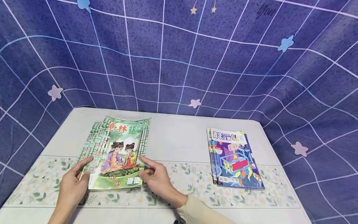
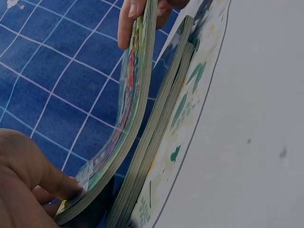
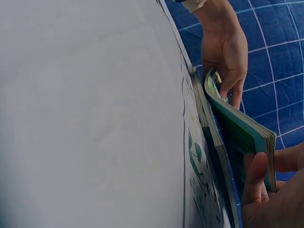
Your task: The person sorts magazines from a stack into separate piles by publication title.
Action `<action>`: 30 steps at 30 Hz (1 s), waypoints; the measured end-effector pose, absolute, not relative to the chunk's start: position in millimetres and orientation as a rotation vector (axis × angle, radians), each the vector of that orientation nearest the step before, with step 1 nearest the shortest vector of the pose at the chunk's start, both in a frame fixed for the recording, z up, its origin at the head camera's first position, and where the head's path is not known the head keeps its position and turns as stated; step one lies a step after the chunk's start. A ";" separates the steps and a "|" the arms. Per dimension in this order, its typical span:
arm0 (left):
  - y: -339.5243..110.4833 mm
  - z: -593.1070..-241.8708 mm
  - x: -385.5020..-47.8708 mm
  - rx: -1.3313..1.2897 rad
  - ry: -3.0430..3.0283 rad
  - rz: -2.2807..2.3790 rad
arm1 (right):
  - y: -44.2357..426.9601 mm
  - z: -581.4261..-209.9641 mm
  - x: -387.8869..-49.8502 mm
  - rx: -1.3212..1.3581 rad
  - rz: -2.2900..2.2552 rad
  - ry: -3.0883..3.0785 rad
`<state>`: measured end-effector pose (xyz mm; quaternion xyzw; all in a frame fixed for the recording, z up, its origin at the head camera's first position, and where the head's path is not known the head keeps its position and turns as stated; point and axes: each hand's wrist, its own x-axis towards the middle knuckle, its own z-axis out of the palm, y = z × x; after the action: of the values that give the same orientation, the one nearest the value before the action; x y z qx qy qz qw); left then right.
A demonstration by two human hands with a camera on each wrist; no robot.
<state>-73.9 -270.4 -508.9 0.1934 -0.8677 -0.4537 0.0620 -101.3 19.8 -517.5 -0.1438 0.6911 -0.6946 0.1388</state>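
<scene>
A green magazine with two cartoon figures on its cover is held between both hands, its pages bowed in the left wrist view. At its lower left edge my left hand pinches it, thumb on the cover. My right hand grips the opposite edge, with the thumb and fingers on either side in the right wrist view. Just below lie more green magazines, their page edges stacked in the left wrist view. A gap separates the held magazine from that stack along part of its length.
On the right of the white table lies a small pile of purple magazines, slightly fanned to the left. A floral strip crosses the table. Behind and beside it hangs a blue gridded curtain with star shapes.
</scene>
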 end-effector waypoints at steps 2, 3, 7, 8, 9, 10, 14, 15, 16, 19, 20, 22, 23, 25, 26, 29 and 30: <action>-272.3 -508.8 -74.0 0.576 -2.626 -1.372 | 19.0 -518.1 -102.0 -0.419 -1.998 1.997; -273.1 -508.6 -74.1 0.576 -2.633 -1.368 | 18.9 -518.7 -102.2 -0.423 -1.992 1.993; -275.7 -506.8 -75.7 0.574 -2.672 -1.351 | 17.6 -520.2 -103.7 -0.414 -1.965 1.999; -276.0 -506.4 -76.1 0.579 -2.678 -1.348 | 17.3 -520.5 -104.1 -0.408 -1.957 2.002; -276.3 -505.9 -76.6 0.588 -2.683 -1.348 | 16.7 -520.8 -104.7 -0.404 -1.954 2.006; -276.3 -505.3 -77.3 0.599 -2.687 -1.348 | 16.3 -520.6 -104.9 -0.397 -1.949 2.010; -277.2 -503.4 -79.0 0.608 -2.714 -1.330 | 15.3 -520.6 -105.7 -0.365 -1.943 2.015; -277.7 -502.9 -79.4 0.611 -2.725 -1.325 | 15.2 -520.4 -105.6 -0.360 -1.942 2.017; -278.2 -502.6 -79.6 0.611 -2.732 -1.323 | 15.3 -520.4 -105.5 -0.351 -1.946 2.014; -279.9 -502.4 -80.2 0.604 -2.754 -1.326 | 15.0 -520.4 -105.9 -0.327 -1.965 2.010; -280.3 -502.4 -80.3 0.606 -2.760 -1.322 | 15.0 -520.5 -106.0 -0.324 -1.972 2.009; -280.3 -502.9 -80.5 0.606 -2.758 -1.322 | 15.0 -520.7 -106.1 -0.312 -1.987 2.003; -280.2 -503.2 -80.3 0.598 -2.758 -1.314 | 15.0 -520.7 -106.1 -0.309 -1.989 2.004; -280.0 -503.9 -79.2 0.577 -2.753 -1.294 | 15.1 -521.1 -106.2 -0.301 -1.989 2.008; -279.8 -504.0 -78.7 0.568 -2.751 -1.281 | 15.2 -521.5 -106.3 -0.296 -1.984 2.016; -279.1 -503.5 -76.6 0.539 -2.749 -1.255 | 16.1 -522.6 -106.6 -0.286 -1.973 2.044; -279.0 -503.0 -76.1 0.534 -2.758 -1.240 | 16.5 -523.2 -106.8 -0.283 -1.970 2.051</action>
<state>-76.1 -279.0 -503.0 0.1737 -0.8976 -0.4037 0.0353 -106.8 16.5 -523.2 -0.0980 0.7105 -0.6824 0.1411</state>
